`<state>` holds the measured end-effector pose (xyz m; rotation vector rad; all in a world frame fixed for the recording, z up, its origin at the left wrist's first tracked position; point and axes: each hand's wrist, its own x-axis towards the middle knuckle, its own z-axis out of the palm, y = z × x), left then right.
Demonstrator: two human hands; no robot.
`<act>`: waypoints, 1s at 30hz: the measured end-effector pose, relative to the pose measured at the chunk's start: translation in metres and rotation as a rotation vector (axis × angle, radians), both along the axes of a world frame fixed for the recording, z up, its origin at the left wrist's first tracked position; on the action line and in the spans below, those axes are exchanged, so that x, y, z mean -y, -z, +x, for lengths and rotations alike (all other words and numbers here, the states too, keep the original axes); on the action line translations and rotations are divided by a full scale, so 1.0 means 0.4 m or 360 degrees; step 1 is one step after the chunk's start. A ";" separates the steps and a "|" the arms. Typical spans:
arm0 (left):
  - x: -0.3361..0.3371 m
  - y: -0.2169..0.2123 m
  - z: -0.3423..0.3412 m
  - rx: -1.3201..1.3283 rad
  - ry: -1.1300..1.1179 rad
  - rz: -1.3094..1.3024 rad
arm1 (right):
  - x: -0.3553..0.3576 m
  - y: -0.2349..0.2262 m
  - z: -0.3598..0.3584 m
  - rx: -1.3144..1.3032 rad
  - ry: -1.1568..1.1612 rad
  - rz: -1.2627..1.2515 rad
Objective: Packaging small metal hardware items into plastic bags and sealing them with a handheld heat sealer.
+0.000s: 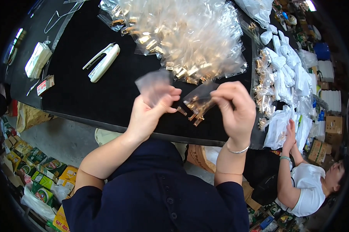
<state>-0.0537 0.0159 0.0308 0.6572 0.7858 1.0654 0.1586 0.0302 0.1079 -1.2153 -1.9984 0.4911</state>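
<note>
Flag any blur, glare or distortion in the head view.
Head view: motion blur on the left hand and its clear bag; right hand sharper; glare on the heap of clear bags; fisheye bends the black table's edge; dark vignette at the rim.

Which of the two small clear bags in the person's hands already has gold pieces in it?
The bag in the right hand: this filled bag shows gold pieces; the left hand holds an empty bag.

Your matt black table (85,96) carries glossy clear plastic bags (190,34) of shiny gold-toned metal pieces (195,116) at twelve o'clock, and a smooth white plastic stapler (103,62) at ten o'clock.
</note>
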 end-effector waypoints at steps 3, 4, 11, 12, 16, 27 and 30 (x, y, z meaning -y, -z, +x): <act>-0.020 -0.011 -0.024 0.0033 0.0034 -0.0291 | -0.030 0.044 0.030 0.0138 0.0185 0.0133; -0.018 -0.006 -0.025 0.0030 0.0037 -0.0283 | -0.038 0.072 0.038 0.0150 0.0297 0.0219; 0.005 0.010 -0.005 -0.0097 0.0026 0.0023 | 0.049 0.104 0.041 0.0120 0.0870 -0.0451; 0.006 0.012 -0.002 -0.0095 0.0030 0.0022 | 0.058 0.124 0.043 0.0271 0.0781 -0.0780; 0.012 0.023 0.009 -0.0054 0.0102 -0.0035 | 0.068 0.137 0.024 0.0118 0.0682 -0.0821; -0.010 0.009 -0.006 -0.0137 0.0158 -0.0041 | 0.029 0.015 -0.090 -0.0508 0.0201 -0.0083; 0.007 -0.025 -0.025 -0.0131 0.0133 -0.0064 | 0.030 0.032 -0.117 -0.0398 0.0039 -0.0215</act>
